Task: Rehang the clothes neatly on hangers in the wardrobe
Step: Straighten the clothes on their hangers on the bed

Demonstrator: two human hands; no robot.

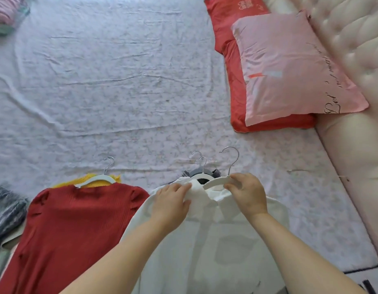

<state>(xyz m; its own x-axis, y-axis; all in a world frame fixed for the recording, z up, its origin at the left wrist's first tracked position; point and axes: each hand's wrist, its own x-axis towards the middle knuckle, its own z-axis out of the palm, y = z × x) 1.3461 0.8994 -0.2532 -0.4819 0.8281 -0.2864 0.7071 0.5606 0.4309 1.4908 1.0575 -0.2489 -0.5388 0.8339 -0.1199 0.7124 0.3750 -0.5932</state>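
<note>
The white shirt lies flat on the bed, collar toward 12 o'clock. The left hand pinches that collar; the right hand grips the white hanger at the collar's 3 o'clock — bar running 9-to-3, hook toward 1 — best placed to feed it in.

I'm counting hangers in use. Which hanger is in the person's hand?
The white hanger at the white shirt, pinched by the right hand; the other hangers lie untouched.
</note>
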